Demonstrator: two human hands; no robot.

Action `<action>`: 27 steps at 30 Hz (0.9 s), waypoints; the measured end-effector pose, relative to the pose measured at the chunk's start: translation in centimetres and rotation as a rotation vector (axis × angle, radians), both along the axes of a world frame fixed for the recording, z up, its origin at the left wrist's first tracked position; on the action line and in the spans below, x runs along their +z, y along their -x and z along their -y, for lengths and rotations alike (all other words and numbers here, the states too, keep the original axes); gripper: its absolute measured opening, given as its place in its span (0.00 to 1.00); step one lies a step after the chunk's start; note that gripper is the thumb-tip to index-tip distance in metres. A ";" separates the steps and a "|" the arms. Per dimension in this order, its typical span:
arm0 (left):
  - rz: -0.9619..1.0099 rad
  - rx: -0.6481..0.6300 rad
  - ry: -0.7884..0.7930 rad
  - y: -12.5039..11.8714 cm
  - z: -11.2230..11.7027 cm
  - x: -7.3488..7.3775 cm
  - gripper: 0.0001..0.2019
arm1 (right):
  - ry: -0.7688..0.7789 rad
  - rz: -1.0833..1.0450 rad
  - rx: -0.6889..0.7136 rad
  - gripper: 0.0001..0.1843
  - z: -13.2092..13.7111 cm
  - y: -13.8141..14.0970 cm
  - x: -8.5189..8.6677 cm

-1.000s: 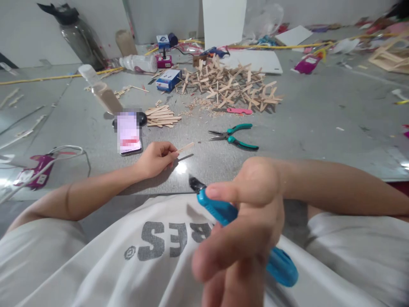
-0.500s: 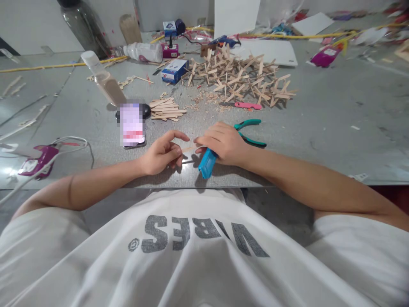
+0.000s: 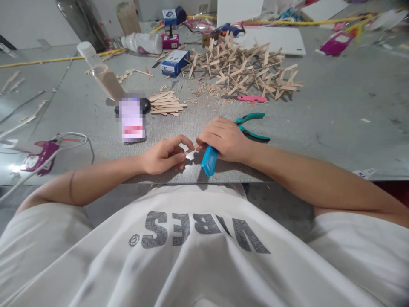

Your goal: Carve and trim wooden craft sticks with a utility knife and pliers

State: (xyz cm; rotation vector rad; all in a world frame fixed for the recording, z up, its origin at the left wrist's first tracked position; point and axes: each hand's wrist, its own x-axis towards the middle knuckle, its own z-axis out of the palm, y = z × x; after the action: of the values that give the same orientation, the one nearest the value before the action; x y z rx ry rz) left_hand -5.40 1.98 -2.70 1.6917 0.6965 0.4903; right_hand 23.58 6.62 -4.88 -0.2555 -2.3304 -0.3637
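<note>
My left hand (image 3: 164,155) is closed in a pinch on a thin wooden craft stick (image 3: 191,151), which points toward my other hand. My right hand (image 3: 225,138) wraps around a blue plastic tool (image 3: 209,162) with a channelled body; its lower end sticks out below the palm and the rest is hidden. The fingertips of both hands almost meet at the stick. Just beyond my right hand lie green-handled pliers (image 3: 252,123), their jaws hidden behind it. A fan of craft sticks (image 3: 168,103) lies past my left hand, beside a phone (image 3: 132,121).
A heap of crossed craft sticks (image 3: 243,66) lies farther back, with wood shavings and a pink-handled knife (image 3: 251,98) before it. A bottle of tan liquid (image 3: 107,79) leans behind the phone. At the left is a purple power socket (image 3: 44,155) with a white cable.
My left fingers have come closer to my right hand and curl more tightly on the stick, so less of it shows. The camera view has shifted slightly.
</note>
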 end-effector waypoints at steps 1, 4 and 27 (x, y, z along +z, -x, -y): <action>-0.005 -0.005 -0.010 0.0 0.0 0.0 0.18 | -0.002 0.008 -0.001 0.16 0.0 0.0 0.0; -0.018 -0.013 -0.011 0.0 -0.2 0.1 0.18 | 0.000 0.027 -0.001 0.17 0.1 0.0 0.1; -0.255 0.223 -0.351 -0.3 -0.8 0.2 0.19 | 0.012 0.023 -0.068 0.19 0.4 -0.1 -0.5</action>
State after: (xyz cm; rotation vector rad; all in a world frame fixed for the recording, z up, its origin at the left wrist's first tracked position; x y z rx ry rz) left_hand -5.11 2.76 -2.49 2.0394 1.0394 0.5838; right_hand 23.69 6.23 -5.41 -0.3394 -2.3511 -0.3879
